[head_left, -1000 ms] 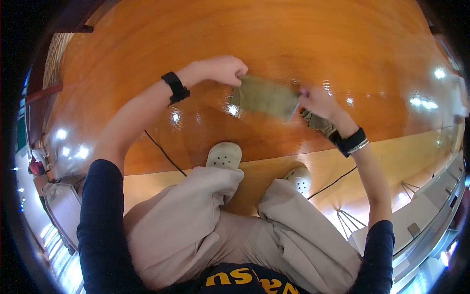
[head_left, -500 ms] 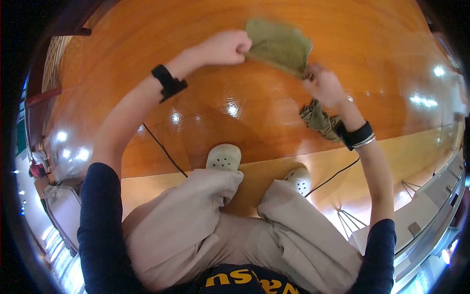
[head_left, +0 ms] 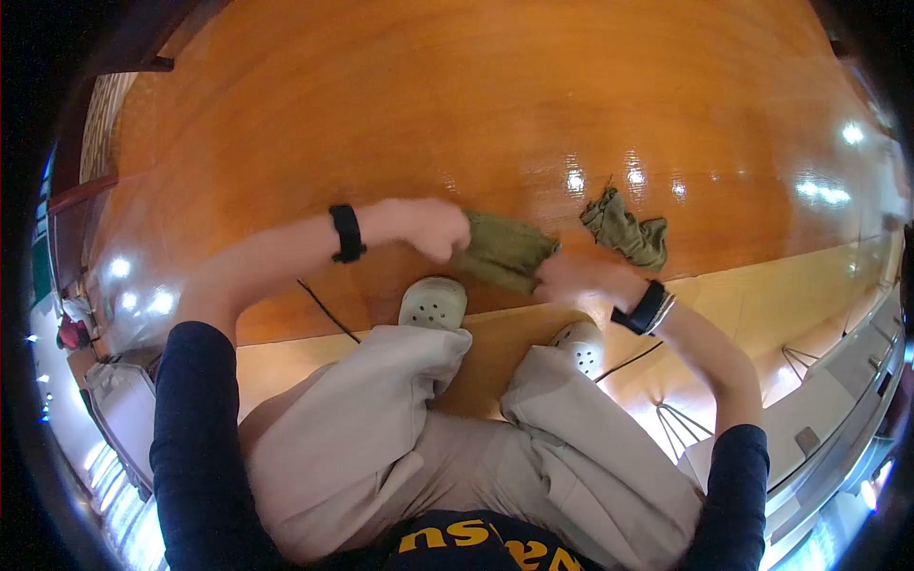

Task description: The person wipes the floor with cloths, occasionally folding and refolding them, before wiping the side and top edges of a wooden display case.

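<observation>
Between my two hands an olive-green cloth (head_left: 505, 249) is stretched just above the floor, in front of my shoes. My left hand (head_left: 433, 228) is closed around its left end. At the opposite end, my right hand (head_left: 581, 274) grips the cloth with bent fingers, slightly blurred by motion. A second olive-green cloth (head_left: 628, 228) lies crumpled on the floor beyond my right hand, apart from it.
Glossy orange-brown wooden flooring (head_left: 381, 124) spreads ahead, with a paler strip (head_left: 752, 295) nearer me. Thin dark cords run beside my legs. A light-coloured shoe (head_left: 433, 305) is under each trouser leg. Grey furniture (head_left: 828, 419) with wire legs stands at right.
Both hands have come back toward my feet with the held cloth, which is now lower and pulled flatter. The crumpled cloth on the floor has stayed in place.
</observation>
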### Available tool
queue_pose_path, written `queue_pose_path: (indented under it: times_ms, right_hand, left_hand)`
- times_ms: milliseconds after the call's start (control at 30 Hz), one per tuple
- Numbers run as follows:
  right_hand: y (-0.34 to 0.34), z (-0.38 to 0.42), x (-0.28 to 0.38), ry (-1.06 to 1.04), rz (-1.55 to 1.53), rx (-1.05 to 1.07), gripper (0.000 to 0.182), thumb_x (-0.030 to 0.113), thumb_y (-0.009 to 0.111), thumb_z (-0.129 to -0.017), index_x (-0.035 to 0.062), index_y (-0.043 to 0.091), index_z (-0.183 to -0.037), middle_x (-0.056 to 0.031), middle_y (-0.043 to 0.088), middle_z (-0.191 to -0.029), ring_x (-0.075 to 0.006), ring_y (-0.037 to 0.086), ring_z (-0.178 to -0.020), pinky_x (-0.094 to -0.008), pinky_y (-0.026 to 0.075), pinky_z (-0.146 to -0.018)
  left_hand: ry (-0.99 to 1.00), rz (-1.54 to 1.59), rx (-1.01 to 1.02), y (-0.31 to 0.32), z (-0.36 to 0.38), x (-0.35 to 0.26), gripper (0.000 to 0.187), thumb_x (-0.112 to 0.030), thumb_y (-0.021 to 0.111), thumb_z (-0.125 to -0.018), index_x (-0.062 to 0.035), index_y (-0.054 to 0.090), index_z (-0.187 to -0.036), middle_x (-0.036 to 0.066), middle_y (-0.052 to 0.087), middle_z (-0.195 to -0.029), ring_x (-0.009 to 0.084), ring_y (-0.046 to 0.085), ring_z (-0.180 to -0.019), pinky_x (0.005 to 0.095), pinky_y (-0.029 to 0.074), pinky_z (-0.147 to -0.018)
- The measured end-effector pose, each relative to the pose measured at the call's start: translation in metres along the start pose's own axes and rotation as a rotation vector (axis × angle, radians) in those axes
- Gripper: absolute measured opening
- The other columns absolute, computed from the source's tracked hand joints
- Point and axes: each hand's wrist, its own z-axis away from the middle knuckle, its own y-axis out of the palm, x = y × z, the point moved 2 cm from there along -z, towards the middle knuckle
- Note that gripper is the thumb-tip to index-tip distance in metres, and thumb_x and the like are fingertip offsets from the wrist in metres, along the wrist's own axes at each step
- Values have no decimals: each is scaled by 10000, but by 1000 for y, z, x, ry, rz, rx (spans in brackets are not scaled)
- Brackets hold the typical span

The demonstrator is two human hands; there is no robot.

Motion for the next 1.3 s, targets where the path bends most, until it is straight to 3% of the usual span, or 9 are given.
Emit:
queue_pose_path:
  times_ms: [100,233,267,433,500,567,633,733,1300]
  right_hand:
    - [-55,8,-29,66,45,-162,374,336,479,-770,8,650,-821,-252,607,-787,-420,590,-758,-470,475,-678]
    - [-127,41,-67,38,-218,-800,349,322,476,-802,-1,605,-840,-226,606,-803,-361,600,-781,-420,464,-687]
    - [-143,48,-71,96,-207,-830,346,319,477,-808,-1,597,-864,-219,606,-802,-348,600,-783,-412,462,-687]
    - [-167,54,-65,174,-152,-896,354,326,481,-814,-2,588,-894,-218,614,-821,-351,600,-815,-412,467,-706]
    - [-144,32,-79,33,-22,-1000,241,213,501,-798,-9,554,-874,-200,553,-711,-310,589,-730,-397,455,-655]
    - [-111,16,-68,164,103,-752,243,219,512,-790,-2,559,-881,-225,590,-805,-375,589,-819,-439,466,-702]
    - [-64,-2,-55,223,87,-437,320,279,511,-797,-5,590,-918,-225,613,-904,-362,600,-857,-451,485,-759]
    - [-5,-11,-28,123,253,-425,328,295,535,-780,1,594,-911,-200,619,-888,-342,610,-851,-434,499,-749]
    - [59,-11,2,17,175,95,400,347,491,-794,-9,649,-886,-205,642,-875,-351,625,-847,-440,504,-728]
  left_hand:
    - [-99,-8,-295,-69,2,20,182,-117,581,-623,-28,586,-782,151,557,-789,323,558,-786,422,443,-640]
    - [-43,-184,-747,-151,17,48,141,-97,576,-663,-21,492,-748,115,491,-767,279,508,-703,364,413,-616]
    - [27,-233,-847,-164,23,48,148,-88,573,-673,-20,462,-742,109,463,-751,268,491,-689,353,403,-608]
    - [-80,-278,-876,-180,32,33,171,-75,564,-685,-24,406,-723,104,438,-766,268,466,-684,345,391,-599]
    - [-69,-277,-846,-161,26,39,160,-89,555,-689,-30,411,-722,106,455,-803,282,480,-715,366,403,-607]
    - [-79,-356,-740,-122,17,44,133,-119,539,-694,-35,441,-728,125,481,-834,309,512,-795,408,428,-640]
    - [-92,-393,-448,-71,5,34,125,-115,548,-691,-34,531,-784,159,499,-865,338,549,-781,447,464,-634]
    - [49,-439,-172,11,-5,6,163,-95,575,-676,-22,559,-821,169,510,-883,339,588,-681,448,483,-570]
    - [41,-23,-59,44,-27,-18,218,-134,541,-606,-25,595,-787,188,590,-728,384,571,-762,483,436,-620]
